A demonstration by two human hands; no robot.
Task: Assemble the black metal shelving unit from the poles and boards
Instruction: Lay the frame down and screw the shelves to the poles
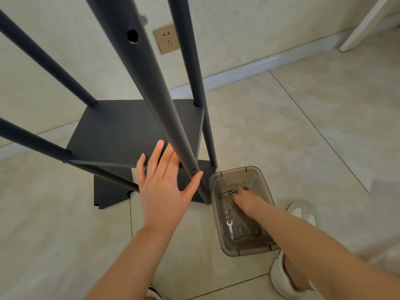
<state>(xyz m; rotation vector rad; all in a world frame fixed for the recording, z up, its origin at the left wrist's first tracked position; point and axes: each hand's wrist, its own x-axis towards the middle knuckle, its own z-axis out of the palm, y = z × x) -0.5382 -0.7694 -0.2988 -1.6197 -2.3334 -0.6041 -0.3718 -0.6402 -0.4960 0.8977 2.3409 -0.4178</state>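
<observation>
— What fills the centre of the frame?
— A left hand, fingers straight, lies against the front edge of a black board, thumb touching the nearest pole.
— And lower right?
— The right hand reaches into a smoky plastic bin on the tiled floor, fingertips among the screws at its far end; whether it grips one is unclear. A wrench lies nearer the camera.

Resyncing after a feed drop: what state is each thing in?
Left hand: open, fingers on upper board, thumb against near pole.
Right hand: inside bin at the bolts; grip unclear.
Upper board: raised, fitted on the poles.
Lower board: at the base.
Bin: open, no lid.
Wrench: lying in bin.
</observation>
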